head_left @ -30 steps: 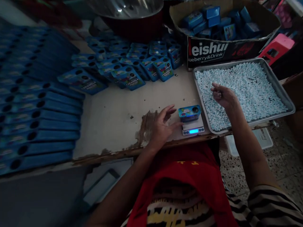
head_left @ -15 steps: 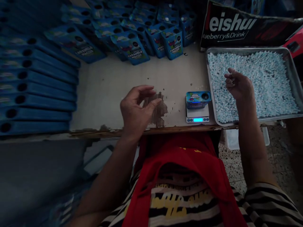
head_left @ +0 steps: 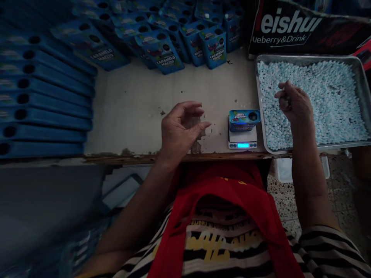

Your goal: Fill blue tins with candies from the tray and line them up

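Observation:
My left hand point(head_left: 185, 125) is held over the worktable, its thumb and fingers apart in a C shape with nothing between them. To its right, a blue candy tin point(head_left: 244, 120) printed "Caramelo Macizo" rests on a small digital scale point(head_left: 242, 137) with a lit blue display. Over the metal tray point(head_left: 262, 127) of pale blue and white candies point(head_left: 333, 100), my right hand point(head_left: 295, 101) has its fingers curled in. Whatever lies inside those fingers is too small and dark to make out.
Several blue tins point(head_left: 160, 52) stand in rows at the back, and more lie stacked point(head_left: 49, 112) on the left. Behind the tray is a black printed carton point(head_left: 286, 29). The table's worn front edge point(head_left: 136, 158) runs close to my red apron point(head_left: 226, 185).
My left hand has moved right, towards the scale, staying open. My right hand remains over the candies with its fingers curled in. The view has shifted slightly.

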Tool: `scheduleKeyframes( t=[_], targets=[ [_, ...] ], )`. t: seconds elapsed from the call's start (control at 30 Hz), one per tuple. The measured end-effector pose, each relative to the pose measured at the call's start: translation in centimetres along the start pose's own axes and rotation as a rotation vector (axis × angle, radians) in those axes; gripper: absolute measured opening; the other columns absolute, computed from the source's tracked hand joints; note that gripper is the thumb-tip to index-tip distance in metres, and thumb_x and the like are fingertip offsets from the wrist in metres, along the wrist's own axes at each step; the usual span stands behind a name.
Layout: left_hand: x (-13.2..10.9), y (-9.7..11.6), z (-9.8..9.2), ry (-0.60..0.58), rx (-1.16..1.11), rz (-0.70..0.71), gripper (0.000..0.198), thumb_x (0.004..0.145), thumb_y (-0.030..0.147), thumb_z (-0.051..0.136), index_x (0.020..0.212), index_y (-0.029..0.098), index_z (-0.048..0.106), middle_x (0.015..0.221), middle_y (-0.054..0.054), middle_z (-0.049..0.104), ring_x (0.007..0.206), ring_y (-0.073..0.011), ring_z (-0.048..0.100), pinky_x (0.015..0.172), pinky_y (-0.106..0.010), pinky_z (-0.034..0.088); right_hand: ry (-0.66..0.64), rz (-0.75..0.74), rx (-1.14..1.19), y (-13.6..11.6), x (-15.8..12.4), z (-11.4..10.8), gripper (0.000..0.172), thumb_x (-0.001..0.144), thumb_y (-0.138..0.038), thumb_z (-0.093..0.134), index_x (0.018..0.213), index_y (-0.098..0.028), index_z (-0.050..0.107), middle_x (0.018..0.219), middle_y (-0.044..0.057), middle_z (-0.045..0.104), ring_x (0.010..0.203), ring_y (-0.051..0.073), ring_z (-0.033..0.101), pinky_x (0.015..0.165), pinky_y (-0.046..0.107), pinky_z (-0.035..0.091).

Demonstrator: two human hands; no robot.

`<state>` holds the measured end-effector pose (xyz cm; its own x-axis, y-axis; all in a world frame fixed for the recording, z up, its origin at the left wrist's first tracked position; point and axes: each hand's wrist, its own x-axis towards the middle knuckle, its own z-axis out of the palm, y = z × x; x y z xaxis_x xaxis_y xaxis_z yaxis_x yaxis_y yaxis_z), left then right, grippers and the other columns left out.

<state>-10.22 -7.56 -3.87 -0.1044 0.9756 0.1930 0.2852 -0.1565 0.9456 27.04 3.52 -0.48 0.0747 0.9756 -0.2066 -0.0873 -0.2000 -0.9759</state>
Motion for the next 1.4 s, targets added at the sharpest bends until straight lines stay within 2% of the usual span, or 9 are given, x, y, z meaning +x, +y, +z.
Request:
scheduleKeyframes(
  t=[0.47,0.6,0.73,0.83,0.93,1.03,1.17,1.3,1.4],
  targets=[
    [-0.5,0.3,2.5,-0.063,0.04,-0.064,0.062,0.078,0.022,0.104,0.134,0.025,0.078,0.119,-0.005,0.085,0.117,-0.0258,0.083,0.115,-0.045,0.068,0.007,-0.099,-0.019,-0.3,-0.4,0.8,0.04,0.099,-0.06,0.092,0.087,-0.028,0.072,0.071,-0.002,0.058,0.055,0.01,0.047,0.04,0.022,0.03],
    [-0.4,-0.2,2.9,-0.125,0.018,-0.092,0.062,0.078,0.023,0.103,0.134,0.025,0.078,0.119,-0.006,0.086,0.12,-0.0279,0.083,0.117,-0.048,0.068,-0.11,-0.171,-0.094,-2.3,-3.3,3.1,0.039,0.101,-0.055,0.092,0.084,-0.025,0.073,0.064,-0.003,0.053,0.053,0.009,0.039,0.042,0.021,0.029],
    [-0.2,-0.7,2.5,-0.125,0.023,-0.108,0.062,0.079,0.023,0.103,0.135,0.027,0.079,0.121,-0.006,0.086,0.119,-0.029,0.084,0.118,-0.051,0.067,-0.304,-0.093,-0.26,-4.8,-7.2,5.8,0.035,0.094,-0.042,0.102,0.086,-0.024,0.073,0.066,-0.003,0.054,0.059,0.01,0.048,0.048,0.021,0.033],
    [0.0,-1.0,1.9,-0.11,0.026,-0.094,0.062,0.077,0.021,0.103,0.134,0.027,0.079,0.12,-0.006,0.085,0.117,-0.0287,0.083,0.117,-0.051,0.067,-0.348,-0.101,-0.383,-5.4,-8.8,7.2,0.03,0.085,-0.026,0.107,0.082,-0.022,0.077,0.064,-0.003,0.055,0.063,0.011,0.049,0.051,0.024,0.03],
    [0.2,-1.2,1.1,-0.113,-0.004,-0.103,0.064,0.074,0.019,0.104,0.133,0.027,0.079,0.118,-0.006,0.085,0.116,-0.0284,0.083,0.116,-0.05,0.069,-0.357,-0.156,-0.45,-4.9,-9.3,7.5,0.031,0.073,-0.027,0.113,0.083,-0.023,0.085,0.06,-0.004,0.053,0.06,0.012,0.043,0.052,0.027,0.028],
    [0.3,-1.4,0.4,-0.105,-0.026,-0.118,0.065,0.072,0.02,0.104,0.132,0.028,0.079,0.118,-0.006,0.084,0.114,-0.0282,0.083,0.114,-0.049,0.07,-0.28,-0.177,-0.321,-4.2,-8.6,5.5,0.032,0.076,-0.039,0.112,0.088,-0.024,0.086,0.061,-0.004,0.053,0.058,0.011,0.04,0.049,0.025,0.03],
    [0.5,-1.5,-0.2,-0.088,-0.054,-0.131,0.061,0.071,0.025,0.102,0.128,0.027,0.08,0.116,-0.006,0.085,0.111,-0.0285,0.083,0.107,-0.046,0.072,0.076,-0.025,0.066,-3.5,-5.5,-1.0,0.024,0.095,-0.038,0.094,0.084,-0.028,0.074,0.067,-0.005,0.049,0.052,0.01,0.035,0.041,0.021,0.03],
    [0.7,-0.9,0.1,-0.074,-0.086,-0.12,0.052,0.075,0.031,0.097,0.125,0.025,0.082,0.115,-0.007,0.086,0.111,-0.0293,0.083,0.106,-0.047,0.071,0.464,0.051,0.265,-1.6,-2.8,-6.6,0.034,0.088,-0.014,0.083,0.074,-0.028,0.056,0.085,-0.001,0.062,0.07,0.015,0.066,0.047,0.023,0.055],
    [0.9,-0.1,0.7,-0.083,-0.119,-0.111,0.05,0.077,0.032,0.095,0.124,0.023,0.082,0.114,-0.007,0.086,0.112,-0.0282,0.083,0.106,-0.046,0.07,0.358,0.065,0.225,-0.3,-3.5,-6.9,0.025,0.087,-0.008,0.079,0.085,-0.029,0.066,0.105,0.002,0.074,0.081,0.015,0.073,0.051,0.022,0.059]
  ],
)
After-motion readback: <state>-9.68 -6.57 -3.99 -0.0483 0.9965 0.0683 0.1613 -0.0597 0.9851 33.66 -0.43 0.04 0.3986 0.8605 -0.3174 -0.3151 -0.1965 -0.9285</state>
